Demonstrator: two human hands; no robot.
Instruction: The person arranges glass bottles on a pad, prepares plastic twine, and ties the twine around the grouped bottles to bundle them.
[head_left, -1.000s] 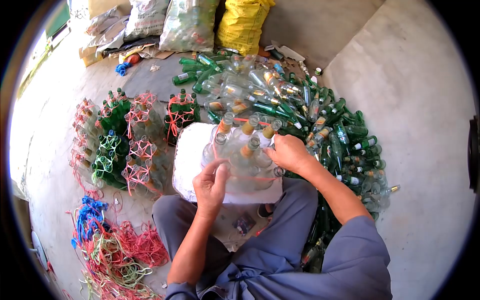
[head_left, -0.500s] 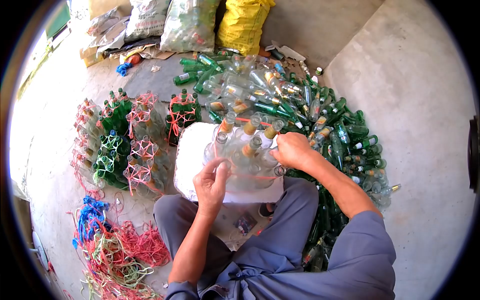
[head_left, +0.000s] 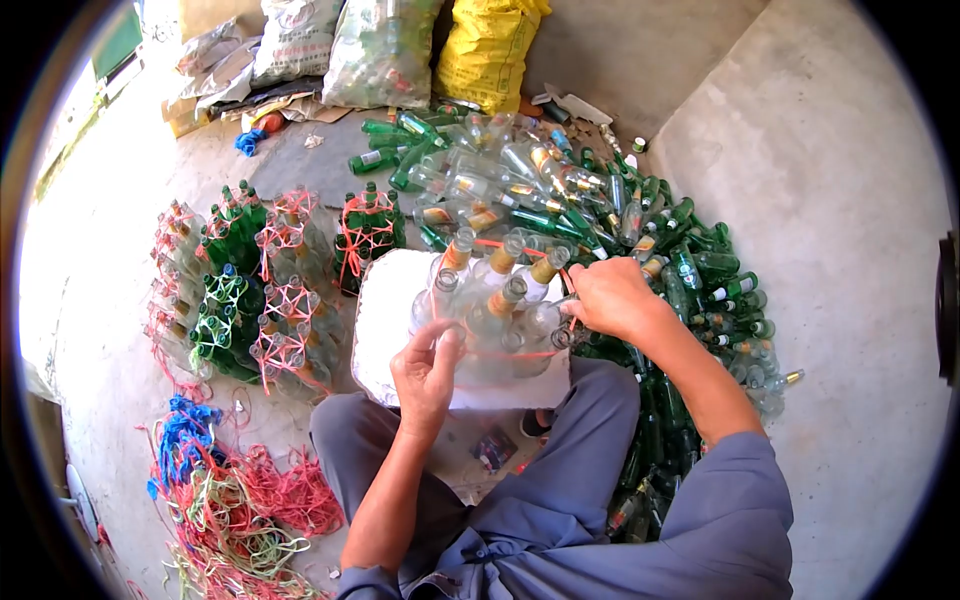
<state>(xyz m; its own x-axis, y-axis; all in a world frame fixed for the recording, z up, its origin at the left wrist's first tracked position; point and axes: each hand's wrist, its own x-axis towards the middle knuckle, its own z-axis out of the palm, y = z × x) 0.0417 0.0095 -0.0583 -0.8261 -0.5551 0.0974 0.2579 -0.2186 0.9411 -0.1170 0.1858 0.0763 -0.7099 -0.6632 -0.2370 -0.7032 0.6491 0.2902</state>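
A cluster of clear glass bottles point(head_left: 503, 318) stands upright on a white foam block point(head_left: 378, 310) in front of my knees. Red plastic string point(head_left: 515, 356) runs around the outside of their necks. At the near left corner, my left hand point(head_left: 424, 378) has its thumb and fingers closed at a bottle neck; its fingers partly hide the grip. On the right side of the cluster, my right hand point(head_left: 618, 300) pinches the string, which stands out a little from the necks there.
Loose green and clear bottles point(head_left: 690, 270) are heaped behind and to the right. Tied bottle bundles point(head_left: 230, 295) stand on the left. Tangled string point(head_left: 245, 500) lies at the lower left. Filled sacks point(head_left: 385, 55) and a yellow sack point(head_left: 487, 55) stand at the back.
My right hand has shifted slightly right, away from the bottles, and string now shows drawn out at that side. My left hand stays at the near left corner.
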